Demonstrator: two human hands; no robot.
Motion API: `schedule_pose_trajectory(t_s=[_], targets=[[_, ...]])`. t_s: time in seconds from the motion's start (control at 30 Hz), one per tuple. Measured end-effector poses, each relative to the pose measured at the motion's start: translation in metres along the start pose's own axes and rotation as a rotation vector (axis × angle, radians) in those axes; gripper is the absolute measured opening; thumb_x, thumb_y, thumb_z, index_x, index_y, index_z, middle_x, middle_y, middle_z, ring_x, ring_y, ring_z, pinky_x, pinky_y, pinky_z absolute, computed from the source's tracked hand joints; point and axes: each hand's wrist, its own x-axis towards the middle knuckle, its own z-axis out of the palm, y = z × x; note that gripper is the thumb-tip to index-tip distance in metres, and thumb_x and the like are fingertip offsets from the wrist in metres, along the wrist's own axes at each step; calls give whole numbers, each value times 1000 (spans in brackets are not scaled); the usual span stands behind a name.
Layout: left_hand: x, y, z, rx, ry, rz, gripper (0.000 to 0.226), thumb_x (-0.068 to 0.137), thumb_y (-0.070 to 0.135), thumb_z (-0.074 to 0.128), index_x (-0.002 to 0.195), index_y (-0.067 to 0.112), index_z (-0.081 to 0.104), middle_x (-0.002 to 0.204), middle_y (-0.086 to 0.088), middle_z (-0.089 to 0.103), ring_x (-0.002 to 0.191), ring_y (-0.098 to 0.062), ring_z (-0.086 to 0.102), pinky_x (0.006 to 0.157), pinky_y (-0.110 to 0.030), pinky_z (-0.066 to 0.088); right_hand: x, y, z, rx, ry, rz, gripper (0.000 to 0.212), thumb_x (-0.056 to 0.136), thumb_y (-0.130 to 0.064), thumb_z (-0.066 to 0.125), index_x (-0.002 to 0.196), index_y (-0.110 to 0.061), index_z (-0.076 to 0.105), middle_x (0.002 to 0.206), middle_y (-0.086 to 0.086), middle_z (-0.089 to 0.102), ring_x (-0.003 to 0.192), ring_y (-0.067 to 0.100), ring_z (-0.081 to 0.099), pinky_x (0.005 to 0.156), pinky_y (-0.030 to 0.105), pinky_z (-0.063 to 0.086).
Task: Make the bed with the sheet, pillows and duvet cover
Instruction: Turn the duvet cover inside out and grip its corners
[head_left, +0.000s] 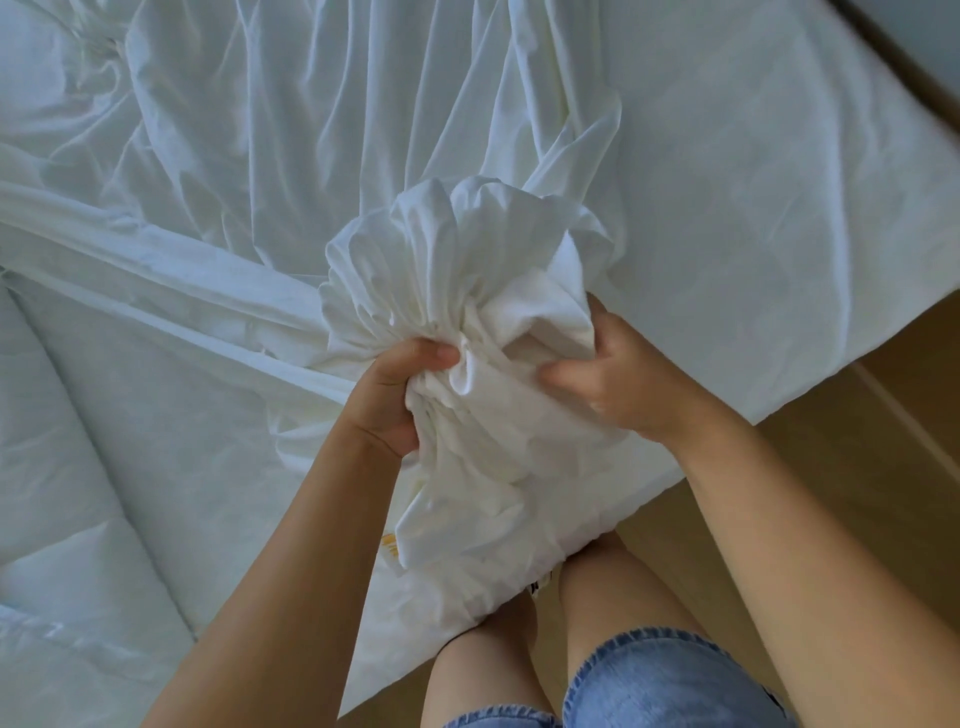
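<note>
- My left hand (392, 397) and right hand (621, 382) are curled tight around the gathered duvet cover (467, 270), which trails toward 11 o'clock over the bed (769, 218).
- I judge the step is bunching the cover to take the duvet (78, 415), at 8 o'clock.
- Next I need an inside corner, keeping the gathers.

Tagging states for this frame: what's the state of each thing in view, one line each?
left hand: grips the bunched fabric.
right hand: grips the same bunch.
white fabric: gathered into pleats at the hands, its far part creased across the bed.
bed sheet: flat and smooth on the right.
quilted duvet: lying on the left, visible part bare.
</note>
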Motion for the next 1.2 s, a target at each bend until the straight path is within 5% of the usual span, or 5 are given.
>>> schedule_pose_trajectory(t_s=[0.37,0.57,0.7,1.0,1.2], targets=[[0,-1,11,160,61,-66,41,41,9,70,82,8,69,71,-7,68,65,-22,68,59,-30,55,-37,12,6,530,244,326,26,82,-10,54,58,-15,44,43,-2,34,41,12,32,39,22,26],[-11,-3,-5,217,31,-171,37,39,12,70,75,10,72,69,-8,69,62,-23,68,55,-28,54,-19,7,-28,622,431,237,46,85,-55,48,84,-12,63,76,5,66,67,17,64,59,26,50],[-13,-5,-11,203,2,-167,33,40,11,70,72,14,76,71,-6,70,64,-22,69,56,-29,55,-1,-5,-5,299,152,341,20,86,-36,64,87,-16,69,72,-4,72,67,10,68,54,15,50],[-18,10,-12,178,-120,-200,55,28,28,93,78,14,78,78,-5,73,72,-19,72,60,-29,57,28,-22,37,157,435,-91,16,96,-15,51,90,-3,61,76,4,60,69,10,57,63,15,44],[-19,3,-12,-8,-36,99,31,49,10,68,78,14,77,77,-3,72,73,-19,70,63,-28,56,15,-14,37,283,231,178,24,88,-44,58,82,-23,66,82,-11,70,78,4,65,71,16,49]])
